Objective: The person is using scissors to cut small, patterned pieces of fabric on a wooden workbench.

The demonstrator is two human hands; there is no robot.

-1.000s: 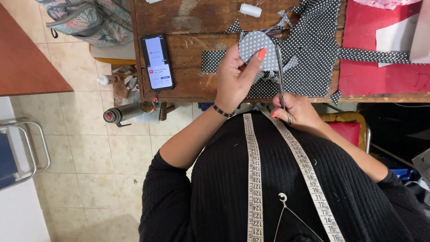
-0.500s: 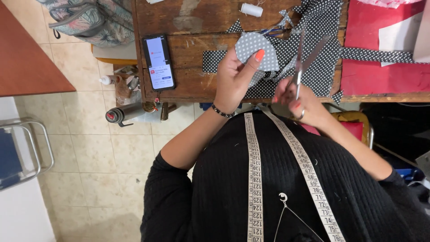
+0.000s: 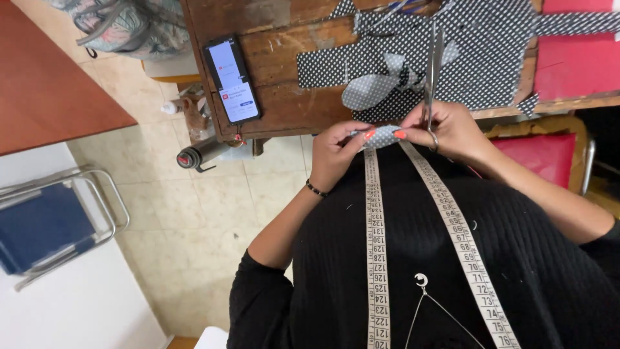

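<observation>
My left hand [image 3: 337,150] pinches a small piece of grey polka-dot fabric [image 3: 381,136] close to my chest. My right hand [image 3: 450,129] pinches the other end of that piece and also holds a pair of scissors [image 3: 431,71], blades pointing up and away over the table. A larger black polka-dot cloth [image 3: 478,58] lies spread on the wooden table [image 3: 284,110], with a grey dotted piece [image 3: 371,90] on top of it. A measuring tape [image 3: 374,258] hangs round my neck over a black sweater.
A smartphone [image 3: 232,79] with a lit screen lies on the table's left part. Red fabric [image 3: 575,64] sits at the table's right. A red chair seat [image 3: 546,158] is under the table edge. A blue folding chair [image 3: 45,226] stands left on the tiled floor.
Both hands came down from over the table to my chest, and the small dotted piece came with them. The scissors swung upright in my right hand.
</observation>
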